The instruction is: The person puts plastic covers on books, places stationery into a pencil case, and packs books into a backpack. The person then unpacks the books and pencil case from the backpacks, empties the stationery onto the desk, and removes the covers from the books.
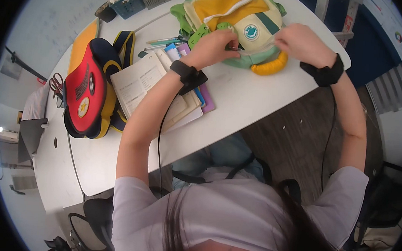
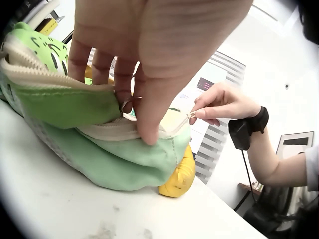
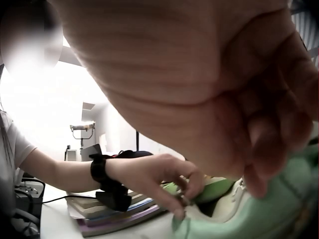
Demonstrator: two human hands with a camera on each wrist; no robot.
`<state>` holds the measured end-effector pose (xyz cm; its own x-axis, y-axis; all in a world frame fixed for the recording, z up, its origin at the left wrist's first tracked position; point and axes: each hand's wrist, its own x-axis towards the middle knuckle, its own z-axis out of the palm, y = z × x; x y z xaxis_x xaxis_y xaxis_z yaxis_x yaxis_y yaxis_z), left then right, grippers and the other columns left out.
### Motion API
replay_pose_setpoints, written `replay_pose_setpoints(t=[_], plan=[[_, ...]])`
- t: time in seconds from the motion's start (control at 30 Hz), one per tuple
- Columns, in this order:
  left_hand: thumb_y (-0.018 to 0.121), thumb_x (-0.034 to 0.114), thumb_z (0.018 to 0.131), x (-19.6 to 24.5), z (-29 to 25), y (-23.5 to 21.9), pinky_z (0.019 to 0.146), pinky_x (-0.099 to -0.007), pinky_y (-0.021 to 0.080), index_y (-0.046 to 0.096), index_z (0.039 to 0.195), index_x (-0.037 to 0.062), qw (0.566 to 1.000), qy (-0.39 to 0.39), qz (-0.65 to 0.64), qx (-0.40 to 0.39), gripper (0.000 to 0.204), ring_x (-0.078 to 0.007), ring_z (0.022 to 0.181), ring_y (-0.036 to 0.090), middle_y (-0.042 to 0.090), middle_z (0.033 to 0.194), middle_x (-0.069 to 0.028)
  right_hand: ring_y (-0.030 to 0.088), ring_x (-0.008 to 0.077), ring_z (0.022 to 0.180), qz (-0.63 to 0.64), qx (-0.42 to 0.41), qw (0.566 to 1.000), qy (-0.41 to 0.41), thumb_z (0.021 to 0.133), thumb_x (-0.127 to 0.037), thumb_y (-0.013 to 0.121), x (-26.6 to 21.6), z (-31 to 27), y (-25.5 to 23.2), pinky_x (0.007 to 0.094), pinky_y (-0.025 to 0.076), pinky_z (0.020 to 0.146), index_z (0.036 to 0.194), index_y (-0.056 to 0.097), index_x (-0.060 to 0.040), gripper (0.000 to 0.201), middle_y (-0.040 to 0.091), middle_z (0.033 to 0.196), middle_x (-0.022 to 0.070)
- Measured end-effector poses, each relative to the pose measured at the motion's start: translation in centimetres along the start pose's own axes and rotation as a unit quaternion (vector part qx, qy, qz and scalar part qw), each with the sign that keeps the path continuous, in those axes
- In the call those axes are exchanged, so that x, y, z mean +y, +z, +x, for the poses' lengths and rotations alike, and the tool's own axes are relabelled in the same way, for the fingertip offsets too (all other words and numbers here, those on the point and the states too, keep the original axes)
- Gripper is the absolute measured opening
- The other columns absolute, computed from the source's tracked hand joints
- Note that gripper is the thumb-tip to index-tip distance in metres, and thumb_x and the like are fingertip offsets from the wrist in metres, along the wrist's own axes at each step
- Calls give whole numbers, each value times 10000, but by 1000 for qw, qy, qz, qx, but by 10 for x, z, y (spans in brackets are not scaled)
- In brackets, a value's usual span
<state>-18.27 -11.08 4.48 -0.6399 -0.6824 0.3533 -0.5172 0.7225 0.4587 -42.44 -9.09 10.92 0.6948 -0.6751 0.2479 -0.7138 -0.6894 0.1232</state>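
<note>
the green and yellow backpack (image 1: 240, 22) lies on the white table (image 1: 240, 100), in front of the person. the left hand (image 1: 214, 48) is partly curled over its gaping zipped edge, thumb and forefinger brought together on a small metal ring (image 2: 128, 103), the other fingers bent down inside the edge. the right hand (image 1: 301, 43) is curled tighter, thumb and forefinger pinching the far end of the zip (image 2: 192, 115), above the padded yellow piece (image 1: 269, 65) on the bag's near side. a stack of books (image 1: 139, 77) sits beside the left forearm.
</note>
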Motion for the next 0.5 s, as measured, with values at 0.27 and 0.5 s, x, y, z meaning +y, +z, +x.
replay_pose_setpoints(t=[0.27,0.5], plan=[[662,189,741,13,-7,-15,593,-319,409,507,763,42,995,-55,-75,25,215,-234,656,514,537,705,-89,546,339,579,93,-77,993,-9,731,-116,509,-18,27,22,387,435,562,647,562,32,179,532,602,194],[658,147,747,7,-13,-15,607,-265,406,527,846,59,982,32,67,172,187,-158,642,491,515,687,-33,435,262,476,183,-75,980,14,730,-160,503,-21,28,7,335,357,487,671,513,50,218,459,538,162]])
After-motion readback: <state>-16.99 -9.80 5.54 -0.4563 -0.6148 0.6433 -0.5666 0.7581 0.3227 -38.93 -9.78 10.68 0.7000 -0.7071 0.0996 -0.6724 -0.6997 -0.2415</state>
